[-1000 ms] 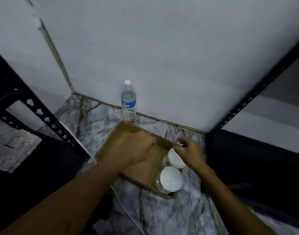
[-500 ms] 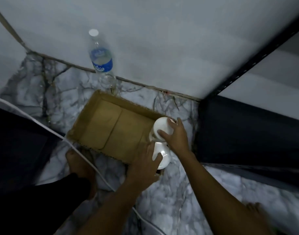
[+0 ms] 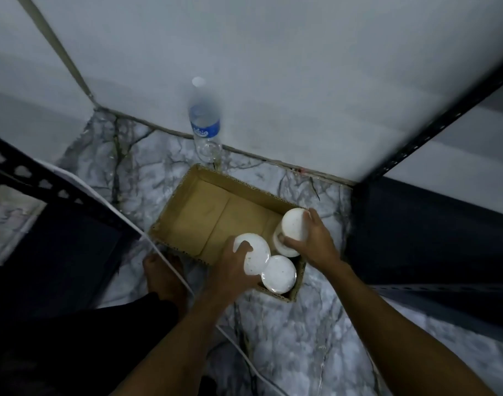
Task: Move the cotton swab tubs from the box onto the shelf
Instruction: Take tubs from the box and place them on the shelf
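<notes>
An open cardboard box [image 3: 187, 195] sits on the marble floor. My left hand [image 3: 230, 270] grips a white-lidded cotton swab tub [image 3: 254, 254] at the box's near right corner, raised a little. Beside it another tub [image 3: 280, 274] stands in the box. My right hand [image 3: 316, 241] holds a second tub [image 3: 294, 224] by its lid, lifted above one more white tub [image 3: 283, 248] that is partly hidden underneath. The rest of the box is bare cardboard. A dark shelf [image 3: 416, 232] stands just right of the box.
A water bottle [image 3: 204, 124] stands against the wall behind the box. A white cable [image 3: 159, 250] runs across the floor past my bare foot [image 3: 164, 275]. A black perforated rack [image 3: 30, 181] is at the left.
Both hands have closed on tubs and raised them slightly from the box's right end. The view has tilted, so the box sits lower in the frame.
</notes>
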Demonstrator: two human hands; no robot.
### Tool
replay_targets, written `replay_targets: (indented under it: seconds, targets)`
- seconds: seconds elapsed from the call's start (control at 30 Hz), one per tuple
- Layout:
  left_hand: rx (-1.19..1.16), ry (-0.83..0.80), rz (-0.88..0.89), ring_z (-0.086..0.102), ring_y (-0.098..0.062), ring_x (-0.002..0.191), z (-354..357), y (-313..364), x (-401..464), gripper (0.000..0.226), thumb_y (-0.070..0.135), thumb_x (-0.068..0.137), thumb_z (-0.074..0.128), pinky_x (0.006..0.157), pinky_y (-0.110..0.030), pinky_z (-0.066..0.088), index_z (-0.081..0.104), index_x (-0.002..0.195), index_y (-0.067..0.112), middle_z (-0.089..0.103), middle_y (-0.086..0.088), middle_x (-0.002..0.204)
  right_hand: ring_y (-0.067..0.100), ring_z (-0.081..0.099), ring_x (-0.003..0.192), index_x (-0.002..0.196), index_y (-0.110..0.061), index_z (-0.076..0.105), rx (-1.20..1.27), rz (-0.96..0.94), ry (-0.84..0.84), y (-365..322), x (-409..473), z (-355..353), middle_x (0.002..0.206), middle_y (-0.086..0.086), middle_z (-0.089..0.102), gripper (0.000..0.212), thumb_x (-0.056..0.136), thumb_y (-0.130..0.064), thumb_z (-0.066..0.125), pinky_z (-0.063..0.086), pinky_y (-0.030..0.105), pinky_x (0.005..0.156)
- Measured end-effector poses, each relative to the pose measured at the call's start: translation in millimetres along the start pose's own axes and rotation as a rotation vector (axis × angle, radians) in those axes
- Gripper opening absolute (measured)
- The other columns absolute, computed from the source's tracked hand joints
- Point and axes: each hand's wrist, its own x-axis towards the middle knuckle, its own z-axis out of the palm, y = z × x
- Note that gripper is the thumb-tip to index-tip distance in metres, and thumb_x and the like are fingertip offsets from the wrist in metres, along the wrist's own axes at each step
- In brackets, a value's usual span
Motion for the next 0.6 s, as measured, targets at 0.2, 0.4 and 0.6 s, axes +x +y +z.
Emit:
replay_targets:
  seconds: [0.2,0.4,0.6]
  targets:
    - [0.026,0.191,0.065,0.056,-0.035,0.102,-46.9,-8.3,-21.9,0.061,0.063,0.058,0.067,0.074,-0.041,0.055,0.045,0.104,0.03,0.048,-0.013,0.122,0.033,0.047,0.121,0.138,-0.006,0.034,-0.03,0.062,0.084,-20.8,-13.5,11.1,0.141,0.013,0.036,0.094,0.068,-0.053,0.076,0.045,0.04,0.092]
    - [0.143,0.272,-0.042,0.044,-0.027,0.121,-95.2,-3.6,-57.0,0.064,0.05,0.065,0.075,0.092,-0.034,0.043,0.053,0.121,0.026,0.038,-0.002,0.136,0.03,0.041,0.126,0.138,-0.009,0.039,0.102,-0.076,0.13,-74.9,-57.3,15.3,0.143,0.012,0.037,0.089,0.07,-0.056,0.071,0.043,0.042,0.098]
    - [-0.213,0.722,-0.129,0.047,-0.022,0.116,-179.7,23.9,-100.4,0.06,0.031,0.055,0.087,0.093,-0.029,0.044,0.062,0.109,0.022,0.047,-0.005,0.125,0.03,0.039,0.124,0.14,-0.016,0.04,0.26,-0.252,0.192,-172.5,-99.1,-20.9,0.138,0.012,0.032,0.098,0.058,-0.062,0.068,0.034,0.031,0.095]
